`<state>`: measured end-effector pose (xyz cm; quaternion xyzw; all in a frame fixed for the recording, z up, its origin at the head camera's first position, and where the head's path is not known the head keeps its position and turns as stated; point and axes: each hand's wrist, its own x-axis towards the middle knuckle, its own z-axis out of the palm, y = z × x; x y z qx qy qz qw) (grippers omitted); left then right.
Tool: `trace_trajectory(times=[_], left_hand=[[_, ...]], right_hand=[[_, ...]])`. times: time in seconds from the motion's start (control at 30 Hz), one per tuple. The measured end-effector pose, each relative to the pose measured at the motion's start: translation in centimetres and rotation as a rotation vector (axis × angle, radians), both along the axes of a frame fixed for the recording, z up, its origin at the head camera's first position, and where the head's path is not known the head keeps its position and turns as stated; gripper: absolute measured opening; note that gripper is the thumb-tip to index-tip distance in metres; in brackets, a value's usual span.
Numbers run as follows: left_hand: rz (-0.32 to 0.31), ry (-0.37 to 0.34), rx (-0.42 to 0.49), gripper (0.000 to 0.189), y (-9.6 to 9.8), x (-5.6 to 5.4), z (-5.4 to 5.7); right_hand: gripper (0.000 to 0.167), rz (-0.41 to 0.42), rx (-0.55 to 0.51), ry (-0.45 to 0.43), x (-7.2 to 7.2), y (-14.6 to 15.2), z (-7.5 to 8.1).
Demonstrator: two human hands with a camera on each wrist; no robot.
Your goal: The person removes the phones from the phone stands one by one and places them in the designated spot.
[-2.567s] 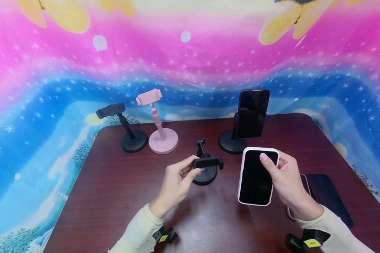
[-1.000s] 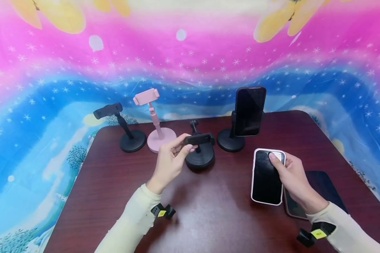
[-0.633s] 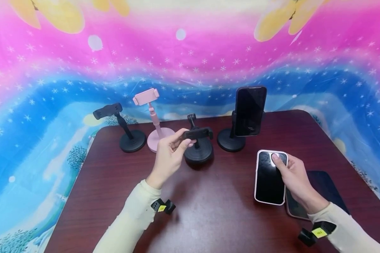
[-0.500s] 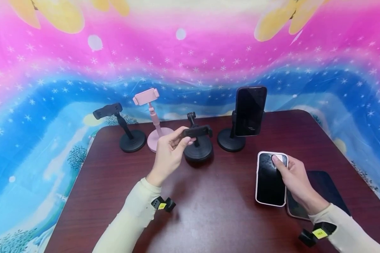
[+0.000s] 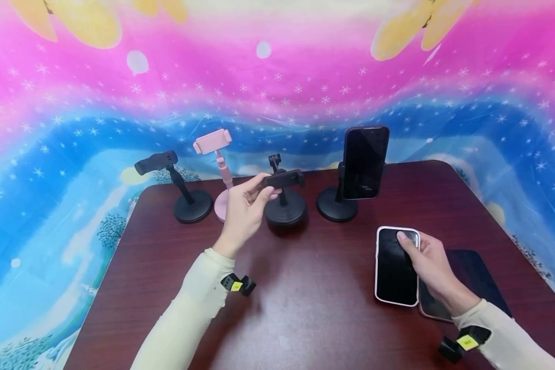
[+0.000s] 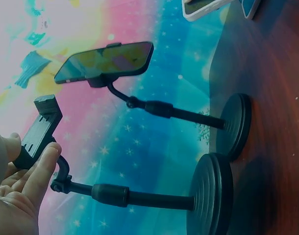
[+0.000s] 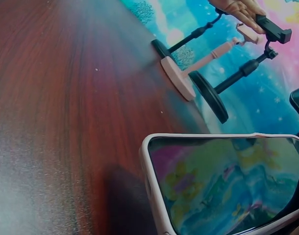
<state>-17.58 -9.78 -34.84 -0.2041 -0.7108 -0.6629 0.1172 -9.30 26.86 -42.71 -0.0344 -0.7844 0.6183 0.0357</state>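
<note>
My left hand (image 5: pixel 242 210) pinches the clamp at the top of a black phone stand (image 5: pixel 285 205) between thumb and fingers. In the left wrist view, this stand (image 6: pixel 110 195) has a ribbed round base, a jointed neck and nothing in its clamp. A dark shadow shows below its base in the head view. My right hand (image 5: pixel 432 264) holds a smartphone (image 5: pixel 395 272) in a pale case, thumb on the dark screen and fingers behind. In the right wrist view, the phone (image 7: pixel 223 181) reflects the colourful cloth, and most of that hand is hidden.
Along the back stand another black phone stand (image 5: pixel 191 205), a pink stand (image 5: pixel 214 142) and a black stand (image 5: pixel 337 205) bearing a dark phone (image 5: pixel 366 162). Dark flat devices (image 5: pixel 474 275) lie on the table (image 5: pixel 305 318) by my right wrist. Printed cloth (image 5: pixel 277 97) hangs behind.
My left hand has carried the black stand back and slightly left, into the gap between the pink stand and the stand with the phone. My right hand has shifted right with its phone, now slightly lower.
</note>
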Motion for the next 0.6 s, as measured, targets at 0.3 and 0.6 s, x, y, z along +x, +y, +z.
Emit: trace_trajectory(times=[0.3, 0.6], left_hand=[[-0.006, -0.007, 0.008, 0.031, 0.2, -1.6, -0.3], [0.009, 0.014, -0.01, 0.032, 0.1, -2.8, -1.0]], right_hand=[[0.018, -0.02, 0.033, -0.02, 0.2, 0.4, -0.4], [0.019, -0.017, 0.025, -0.047, 0.7, 1.1, -0.9]])
